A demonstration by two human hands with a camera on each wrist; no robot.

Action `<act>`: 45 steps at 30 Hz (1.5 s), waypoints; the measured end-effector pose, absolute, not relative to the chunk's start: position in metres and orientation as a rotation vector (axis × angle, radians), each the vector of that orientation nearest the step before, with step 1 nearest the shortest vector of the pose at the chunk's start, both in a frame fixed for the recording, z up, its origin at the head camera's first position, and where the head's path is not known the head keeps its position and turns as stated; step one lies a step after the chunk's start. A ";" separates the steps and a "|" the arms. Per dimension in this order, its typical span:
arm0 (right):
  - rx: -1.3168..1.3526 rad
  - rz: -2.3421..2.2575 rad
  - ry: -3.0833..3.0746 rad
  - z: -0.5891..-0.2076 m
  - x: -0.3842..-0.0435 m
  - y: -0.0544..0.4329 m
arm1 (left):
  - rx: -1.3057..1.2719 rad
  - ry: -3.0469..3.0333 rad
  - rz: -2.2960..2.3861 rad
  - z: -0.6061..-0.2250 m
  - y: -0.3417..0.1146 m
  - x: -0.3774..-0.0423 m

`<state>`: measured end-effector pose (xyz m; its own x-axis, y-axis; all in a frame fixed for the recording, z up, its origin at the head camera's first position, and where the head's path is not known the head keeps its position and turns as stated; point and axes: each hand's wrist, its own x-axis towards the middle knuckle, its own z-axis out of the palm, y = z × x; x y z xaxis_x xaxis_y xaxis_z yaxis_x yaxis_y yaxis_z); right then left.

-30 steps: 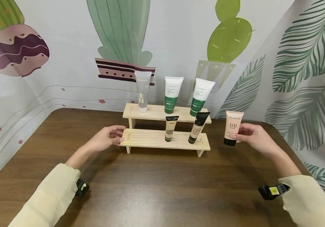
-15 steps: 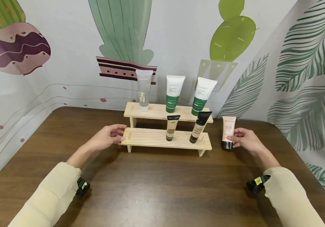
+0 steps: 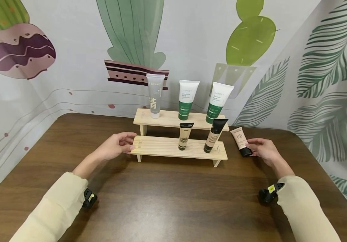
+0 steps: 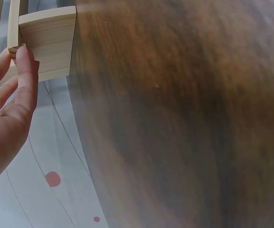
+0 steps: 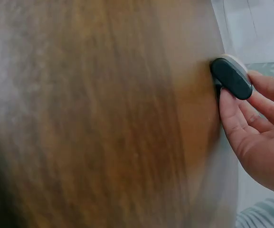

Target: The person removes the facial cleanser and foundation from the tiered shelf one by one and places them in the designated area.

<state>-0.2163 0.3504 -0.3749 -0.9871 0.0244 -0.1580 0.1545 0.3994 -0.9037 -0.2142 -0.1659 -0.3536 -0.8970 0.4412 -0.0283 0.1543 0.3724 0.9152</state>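
Observation:
My left hand pinches the left end of the lower step of a two-step wooden display stand, thumb and fingertips at its corner in the left wrist view. At the stand's right, my right hand holds a pink BB cream tube by its black-cap end. The tube leans over, top toward the upper left, low over the table. In the right wrist view its black cap sits between thumb and fingers. Two tan tubes with black caps, a shorter one and a taller one, stand on the lower step.
On the upper step stand a grey translucent tube and two white-and-green tubes, one in the middle and one at the right. Behind the brown wooden table hangs a cactus-print cloth.
My right hand has moved left and the BB cream tube has come down, going from upright to tilted leftward. The left hand keeps its grip on the stand.

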 end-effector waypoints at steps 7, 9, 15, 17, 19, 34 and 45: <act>0.185 -1.648 2.551 -0.376 -0.213 0.352 | 0.532 2.372 1.535 -0.354 -0.165 -0.214; 0.187 -1.657 2.547 -0.376 -0.212 0.353 | 0.542 2.373 1.535 -0.354 -0.165 -0.214; 0.159 -1.683 2.550 -0.377 -0.210 0.357 | 0.527 2.370 1.537 -0.355 -0.165 -0.215; 0.157 -1.707 2.545 -0.379 -0.211 0.358 | 0.522 2.372 1.535 -0.355 -0.165 -0.215; 0.147 -1.713 2.549 -0.382 -0.213 0.360 | 0.529 2.377 1.530 -0.355 -0.166 -0.215; 0.084 -1.656 2.615 -0.395 -0.220 0.373 | 0.535 2.379 1.527 -0.353 -0.164 -0.214; -0.050 -1.604 2.640 -0.364 -0.198 0.364 | 0.536 2.395 1.519 -0.352 -0.164 -0.212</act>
